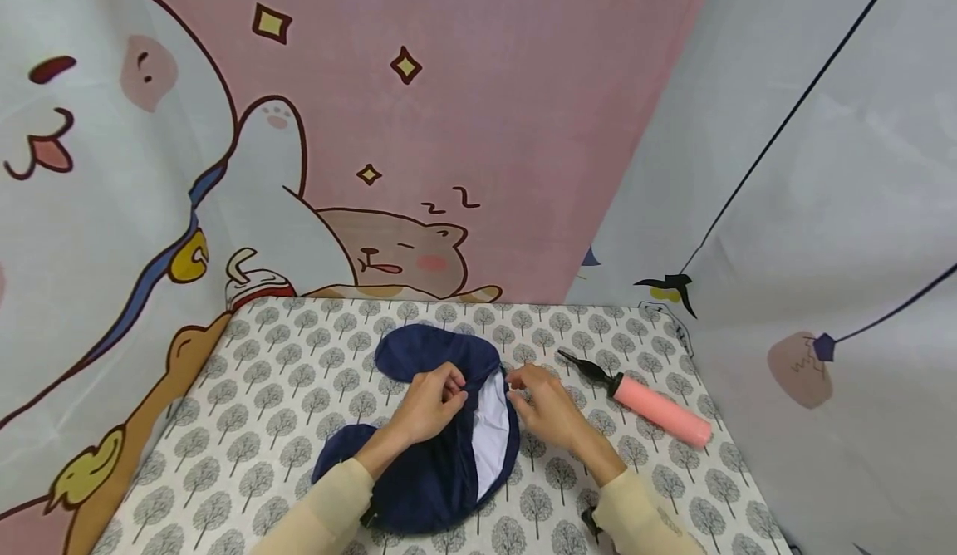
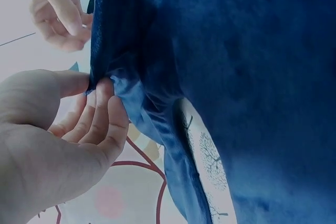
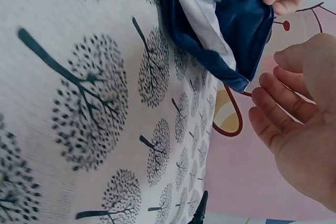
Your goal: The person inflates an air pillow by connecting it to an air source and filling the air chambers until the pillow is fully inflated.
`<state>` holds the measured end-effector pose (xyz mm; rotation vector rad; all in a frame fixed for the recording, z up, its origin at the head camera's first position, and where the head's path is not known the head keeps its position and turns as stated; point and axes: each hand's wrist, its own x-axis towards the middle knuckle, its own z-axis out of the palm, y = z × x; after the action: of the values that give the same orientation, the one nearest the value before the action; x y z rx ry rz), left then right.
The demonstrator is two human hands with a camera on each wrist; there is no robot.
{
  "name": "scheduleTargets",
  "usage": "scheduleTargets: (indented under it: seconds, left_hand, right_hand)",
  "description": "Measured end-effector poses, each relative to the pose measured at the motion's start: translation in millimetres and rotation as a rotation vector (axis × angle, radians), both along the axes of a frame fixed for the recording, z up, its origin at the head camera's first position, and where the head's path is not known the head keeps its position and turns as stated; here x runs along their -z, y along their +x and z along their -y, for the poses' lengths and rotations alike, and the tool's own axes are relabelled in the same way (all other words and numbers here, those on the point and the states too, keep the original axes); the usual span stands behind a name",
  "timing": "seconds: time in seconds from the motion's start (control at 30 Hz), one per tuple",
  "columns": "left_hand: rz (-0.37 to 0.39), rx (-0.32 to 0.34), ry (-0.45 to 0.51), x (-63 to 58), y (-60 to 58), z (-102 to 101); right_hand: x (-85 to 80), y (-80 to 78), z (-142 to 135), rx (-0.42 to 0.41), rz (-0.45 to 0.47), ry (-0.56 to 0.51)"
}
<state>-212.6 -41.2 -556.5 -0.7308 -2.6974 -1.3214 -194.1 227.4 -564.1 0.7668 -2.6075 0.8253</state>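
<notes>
Navy cover (image 1: 429, 488), lower centre of frame: your left hand (image 1: 431, 404) pinching edge (image 2: 96, 61); your right hand (image 1: 548, 405) beside it, gripping nothing; draw edge taut gently

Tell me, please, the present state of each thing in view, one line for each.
Blue cover: open along one edge, white material showing inside.
Left hand: pinches the cover's edge.
Right hand: fingers loosely bent, holds nothing, beside the opening.
Pump: lies on its side, not held.
Tablecloth: spread out under cover and pump.
</notes>
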Motion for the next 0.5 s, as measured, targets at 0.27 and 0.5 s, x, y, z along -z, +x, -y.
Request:
scheduleTargets:
  seconds: [0.27, 0.5]
  left_hand:
    - [-0.003, -0.016, -0.021, 3.2, -4.3, 9.0]
    - [0.011, -0.022, -0.039, 7.2, -9.6, 13.8]
  right_hand:
    - [4.6, 15.4, 9.0, -0.063, -0.007, -0.056]
    - [9.7, 25.3, 21.7, -0.113, 0.006, -0.019]
